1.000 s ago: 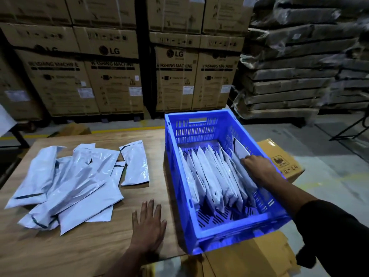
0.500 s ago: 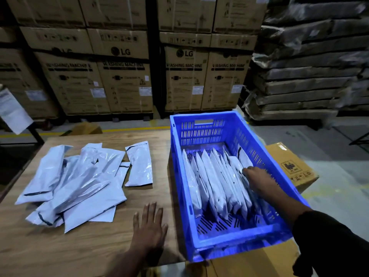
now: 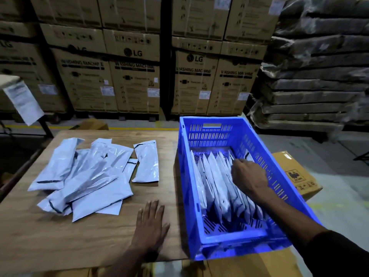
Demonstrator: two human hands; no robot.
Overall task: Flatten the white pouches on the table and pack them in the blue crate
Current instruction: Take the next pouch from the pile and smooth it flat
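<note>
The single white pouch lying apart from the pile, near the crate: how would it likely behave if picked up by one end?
The single white pouch would probably sag, since it looks like thin film with soft creases. Its glossy sheen suggests that it may slip in the fingers. It lies flat on the table, so it seems light and unlikely to roll.

1. table (image 3: 89,236): wood-grain top, matt, smooth.
2. loose pouches (image 3: 83,176): thin white plastic film, glossy, creased, catching the light.
3. blue crate (image 3: 207,134): moulded plastic, slotted walls, slight sheen.
4. packed pouches (image 3: 215,182) in the crate: the same shiny white film.
5. stacked boxes (image 3: 135,76) behind: brown corrugated cardboard, matt, printed.
6. wrapped stacks (image 3: 319,66) at right: wrinkled plastic sheeting.
</note>
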